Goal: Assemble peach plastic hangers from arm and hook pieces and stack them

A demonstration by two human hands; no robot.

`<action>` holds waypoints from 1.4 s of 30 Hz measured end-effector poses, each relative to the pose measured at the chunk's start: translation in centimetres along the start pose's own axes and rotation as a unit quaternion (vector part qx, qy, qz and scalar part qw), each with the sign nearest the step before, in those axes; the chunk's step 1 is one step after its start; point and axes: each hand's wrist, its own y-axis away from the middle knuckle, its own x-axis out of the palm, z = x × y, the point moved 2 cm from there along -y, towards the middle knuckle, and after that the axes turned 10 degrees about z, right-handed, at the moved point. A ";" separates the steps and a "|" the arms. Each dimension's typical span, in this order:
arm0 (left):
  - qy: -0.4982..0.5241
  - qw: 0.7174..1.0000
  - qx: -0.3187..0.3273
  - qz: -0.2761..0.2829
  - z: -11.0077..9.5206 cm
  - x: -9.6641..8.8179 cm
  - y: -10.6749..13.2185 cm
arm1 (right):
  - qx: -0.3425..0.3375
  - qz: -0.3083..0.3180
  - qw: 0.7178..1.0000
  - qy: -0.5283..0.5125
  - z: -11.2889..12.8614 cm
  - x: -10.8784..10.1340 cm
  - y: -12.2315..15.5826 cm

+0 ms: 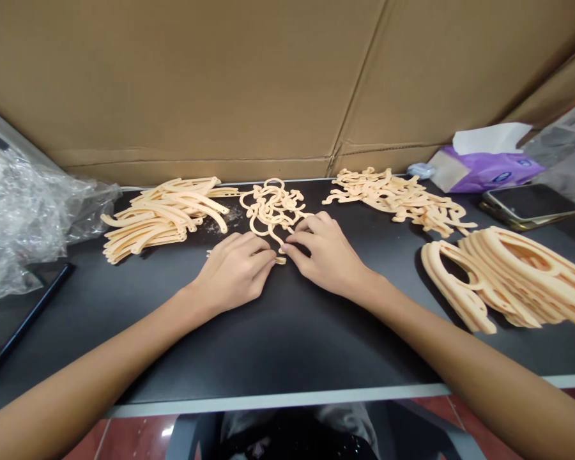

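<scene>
My left hand (pixel 237 265) is closed over a cream plastic strip (pixel 280 260), whose end pokes out past the fingertips; the rest lies mostly under the hand. Close beside it, my right hand (pixel 323 252) pinches a cream curved hook piece (pixel 276 237) between thumb and fingers. The hook's lower end meets the strip's end or lies just above it; I cannot tell whether they are joined. Behind both hands is a tangled pile of cream hooks (pixel 274 206). A stack of curved cream arms (pixel 160 217) lies left of that pile.
Small wavy cream parts (pixel 397 198) are heaped at the back right. Larger cream frames with oval openings (pixel 512 275) lean together at the right. Beyond them are a phone (pixel 531 203) and a purple tissue pack (pixel 493 167). Bubble wrap (pixel 33 217) fills the left; cardboard (pixel 211 83) stands behind.
</scene>
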 end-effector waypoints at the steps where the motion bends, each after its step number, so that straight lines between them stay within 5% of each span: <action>1: -0.003 1.000 0.001 -0.002 -0.1 0.0 0.0 | -0.006 0.004 1.000 0.000 0.1 0.0 0.0; 10: 0.066 0.998 -0.001 -0.017 0.0 0.5 0.2 | 0.004 0.043 0.999 -0.026 0.1 -0.2 0.0; 20: 0.029 0.998 0.011 -0.054 0.0 0.3 0.2 | 0.004 0.043 0.999 -0.026 -0.1 -0.5 0.0; 25: 0.062 0.998 0.015 -0.021 -0.2 0.1 0.0 | 0.023 0.050 0.997 -0.046 -0.2 -1.0 0.0; 34: 0.170 0.983 -0.063 -0.018 0.4 0.1 -0.1 | 0.102 0.033 0.982 -0.155 -0.1 -1.7 0.2; 38: 0.218 0.967 -0.130 -0.011 0.9 0.1 -0.2 | 0.131 0.016 0.952 -0.275 -0.6 -1.6 0.0; 42: 0.221 0.952 -0.210 -0.011 1.4 0.1 -0.2 | 0.160 0.032 0.886 -0.434 -1.0 -1.6 -0.4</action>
